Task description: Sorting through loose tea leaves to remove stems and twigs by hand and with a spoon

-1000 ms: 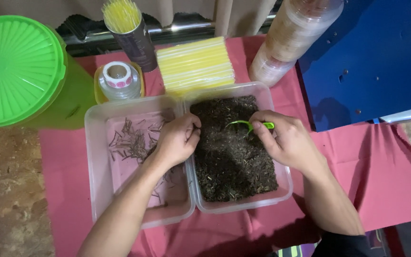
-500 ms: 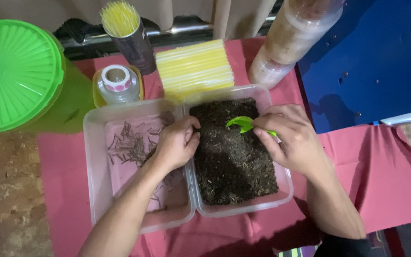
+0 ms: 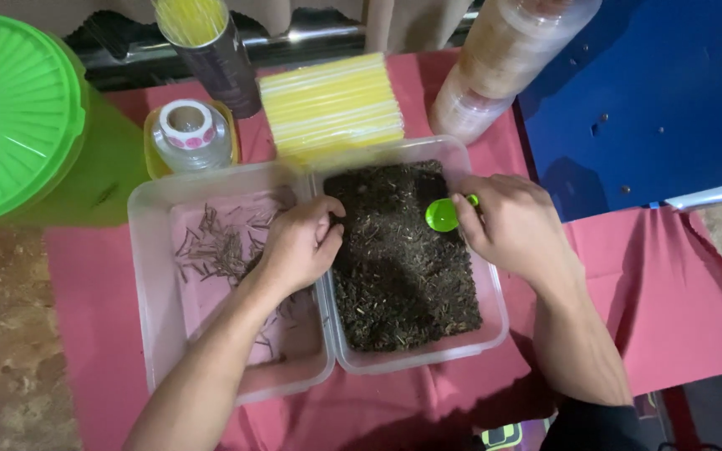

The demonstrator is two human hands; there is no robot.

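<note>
Red cloth on a worn tabletop, two clear tubs side by side.
Right hand (image 3: pixel 516 225) pinches a light, stiff green plastic scoop (image 3: pixel 443 214) by its handle over loose dried leaves (image 3: pixel 399 267); left hand (image 3: pixel 298 244) curls closed at the tubs' shared rim, contents unclear.

two tubs (image 3: pixel 154 250) (image 3: pixel 495 305) side by side on a cloth (image 3: pixel 678 292), straws (image 3: pixel 332 104) behind them.

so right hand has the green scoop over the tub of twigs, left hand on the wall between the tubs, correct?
Not quite. In the head view the right hand holds the green scoop over the tub of dark loose material, not the twig tub. The left hand does sit at the shared wall.
</note>
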